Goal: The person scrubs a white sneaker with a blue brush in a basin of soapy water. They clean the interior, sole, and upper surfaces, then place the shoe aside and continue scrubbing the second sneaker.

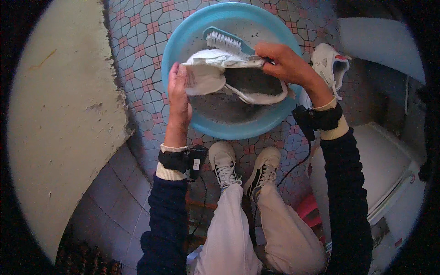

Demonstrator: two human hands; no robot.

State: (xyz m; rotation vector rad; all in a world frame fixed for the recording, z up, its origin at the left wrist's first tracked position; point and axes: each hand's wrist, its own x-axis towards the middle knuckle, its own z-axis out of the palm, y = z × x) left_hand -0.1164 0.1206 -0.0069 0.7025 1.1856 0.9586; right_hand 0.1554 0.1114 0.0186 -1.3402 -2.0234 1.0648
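Observation:
A white shoe [211,58] is held over a round light-blue basin [173,43], its dark opening facing up and its pale tongue folded out to the left. My left hand [178,85] grips the tongue end, thumb on top. Closed around the handle of a blue scrubbing brush [245,46] is my right hand [286,64], at the far side of the shoe near its heel. The brush's white bristles face down beside the shoe's upper side; whether they touch it I cannot tell. Murky grey water [220,112] with some suds lies in the basin below.
Another white shoe [324,62] stands on the tiled floor [142,59], right of the basin. A worn pale wall or ledge [68,91] borders the left. On the right is a white lidded box-like thing [366,160], with a red object [309,210] by my leg.

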